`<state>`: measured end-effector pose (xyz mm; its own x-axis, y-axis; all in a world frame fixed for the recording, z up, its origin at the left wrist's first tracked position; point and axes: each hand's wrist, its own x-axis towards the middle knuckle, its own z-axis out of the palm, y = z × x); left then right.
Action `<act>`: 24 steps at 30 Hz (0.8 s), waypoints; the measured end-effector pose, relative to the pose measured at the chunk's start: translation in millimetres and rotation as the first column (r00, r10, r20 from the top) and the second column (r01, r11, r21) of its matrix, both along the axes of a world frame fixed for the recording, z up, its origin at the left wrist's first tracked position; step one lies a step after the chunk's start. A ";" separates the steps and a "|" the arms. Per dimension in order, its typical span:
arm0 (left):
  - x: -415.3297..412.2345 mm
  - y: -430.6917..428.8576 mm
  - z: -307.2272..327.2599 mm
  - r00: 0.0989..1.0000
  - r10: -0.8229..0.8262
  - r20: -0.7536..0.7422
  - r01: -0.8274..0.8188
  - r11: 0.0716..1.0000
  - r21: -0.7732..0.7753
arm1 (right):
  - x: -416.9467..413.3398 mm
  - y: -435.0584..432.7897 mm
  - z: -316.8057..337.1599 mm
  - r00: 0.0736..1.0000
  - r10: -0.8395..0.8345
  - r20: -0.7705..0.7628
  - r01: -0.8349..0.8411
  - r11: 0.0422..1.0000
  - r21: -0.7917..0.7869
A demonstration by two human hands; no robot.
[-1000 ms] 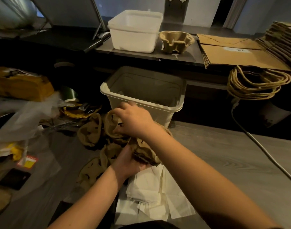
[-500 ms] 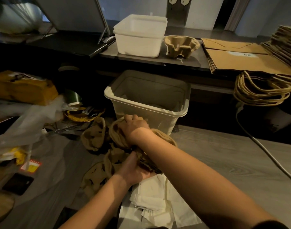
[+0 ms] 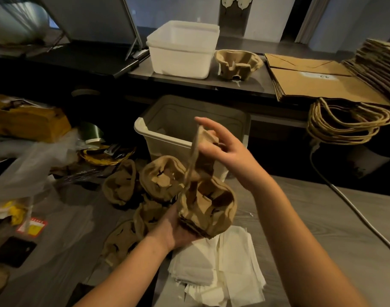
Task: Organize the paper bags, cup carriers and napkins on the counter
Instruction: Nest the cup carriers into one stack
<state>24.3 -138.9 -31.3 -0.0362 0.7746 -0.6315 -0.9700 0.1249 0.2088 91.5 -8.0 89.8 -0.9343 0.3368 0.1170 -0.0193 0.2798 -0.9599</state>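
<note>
At the left end of the bench (image 3: pixel 322 218) lies a yellow-brown packet (image 3: pixel 27 117), with a clear plastic bag (image 3: pixel 32 167) slumped in front of it and a red-and-yellow label (image 3: pixel 32 227) nearer me. Just right of the bag sits a gold foil dish (image 3: pixel 105 155). Next come the loose cup carriers (image 3: pixel 121 185), brown pulp ones scattered on the bench, some overlapping.

My left hand (image 3: pixel 176 231) is cupped palm up beneath a stack of cup carriers (image 3: pixel 209 209). Its fingers curl round the underside and are mostly hidden. The stack is held over the white napkins (image 3: pixel 218 262), an untidy pile at the near edge; I cannot tell whether it touches them.

Above the stack my right hand (image 3: pixel 225 156) holds a single cup carrier (image 3: pixel 202 136) edge-on and nearly upright, its lower end reaching down to the stack. The thumb and the fingers (image 3: pixel 208 126) pinch its upper part, with the index one sticking out straight.

Behind both hands stands an open beige bin (image 3: pixel 167 134). On the back bench (image 3: pixel 189 82) sit a white tub (image 3: pixel 180 54) and, just right of it, one more upright carrier (image 3: pixel 238 63). Further right the paper bags (image 3: pixel 322 83) lie flat in piles, their twisted handles (image 3: pixel 344 122) hanging over the front edge. A white cable (image 3: pixel 355 213) crosses the bench below them.
</note>
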 end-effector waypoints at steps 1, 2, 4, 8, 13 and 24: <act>-0.7 -0.4 -1.7 0.999 0.031 0.022 -0.030 0.999 -0.018 | 6.3 4.8 -4.9 0.999 0.033 -0.023 -0.034 0.997 -0.075; -2.4 -0.7 -5.5 0.997 0.071 0.023 -0.070 0.997 -0.027 | 12.1 9.1 -11.8 0.997 0.059 -0.046 -0.065 0.988 -0.138; -4.6 -2.1 -8.8 0.995 0.101 -0.003 -0.101 0.995 0.006 | 22.6 13.6 -24.0 0.995 0.091 -0.045 -0.097 0.980 -0.172; -0.6 -7.8 0.0 0.998 0.036 0.054 -0.043 0.989 0.144 | 36.4 17.6 -41.5 0.993 0.117 0.002 -0.115 0.973 -0.201; 4.7 -10.9 6.9 0.996 -0.005 0.086 -0.014 0.977 0.214 | 49.1 24.3 -47.4 0.999 0.036 0.024 -0.030 0.980 -0.195; 14.9 -0.5 15.6 0.994 0.095 -0.052 -0.089 0.989 0.117 | 49.9 30.3 -44.2 0.958 -0.231 0.169 0.212 0.969 0.126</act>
